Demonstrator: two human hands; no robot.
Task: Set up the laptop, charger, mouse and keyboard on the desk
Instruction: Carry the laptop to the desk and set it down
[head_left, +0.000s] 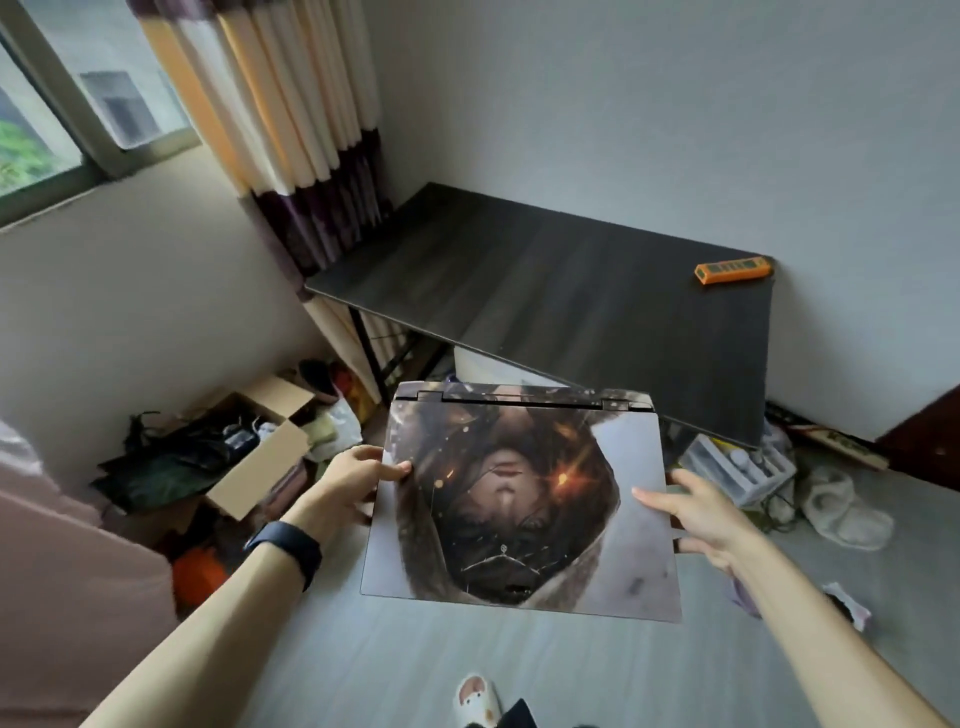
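A closed laptop (519, 499), its lid covered by a printed picture skin, is held flat in the air over the floor, just short of the desk's near edge. My left hand (353, 483) grips its left edge, thumb on top. Gripping the right edge is my right hand (696, 514), with its fingers partly under the lid. The dark wooden desk (545, 291) stands ahead against the wall. An orange power strip (733, 270) lies at the desk's far right corner. No charger, mouse or keyboard is in view.
An open cardboard box (260, 452) with dark items sits on the floor at left beside clutter under the desk. A white plastic organiser (737, 467) and a grey cloth (836, 509) lie at right. A striped curtain (291, 130) hangs by the window. My slippered foot (475, 699) shows below.
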